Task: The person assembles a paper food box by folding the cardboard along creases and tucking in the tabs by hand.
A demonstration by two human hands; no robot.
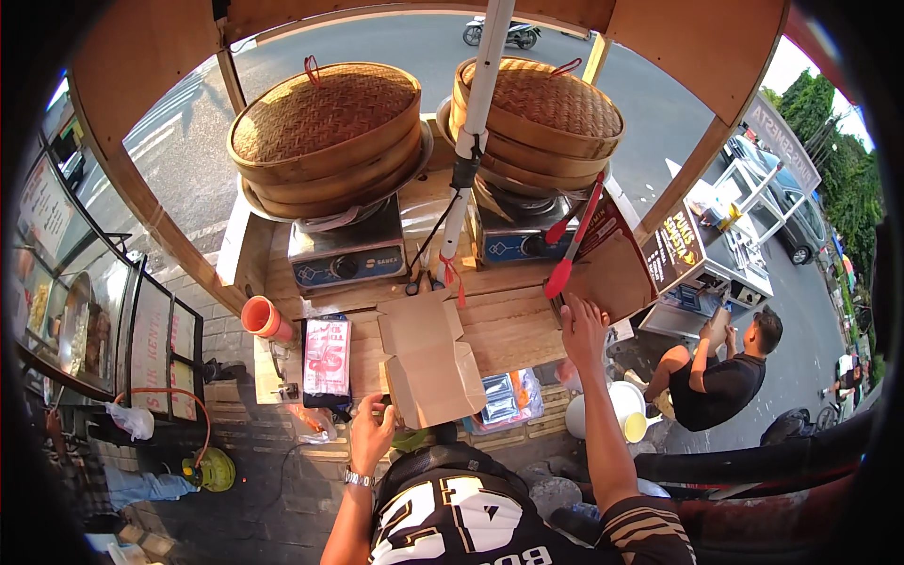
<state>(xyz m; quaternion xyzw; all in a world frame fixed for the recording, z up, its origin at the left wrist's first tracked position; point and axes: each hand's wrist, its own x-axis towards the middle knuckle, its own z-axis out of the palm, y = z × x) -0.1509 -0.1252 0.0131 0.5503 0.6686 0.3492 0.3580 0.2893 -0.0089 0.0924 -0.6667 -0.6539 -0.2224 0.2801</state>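
Observation:
My left hand, with a metal watch on its wrist, is closed at the left edge of an unfolded brown cardboard food box. The box lies open at the counter's front edge, its plain inside facing up. My right hand reaches forward over the counter's right side, fingers apart. Just beyond its fingertips are red-tipped tongs, leaning beside a brown cardboard piece. Behind stand two round bamboo steamers, a left one and a right one, both lidded.
Under the steamers sit a left stove and a right stove. A white pole rises between them. Orange cups and a red-and-white packet lie left. A seated person is at right, near a white bucket.

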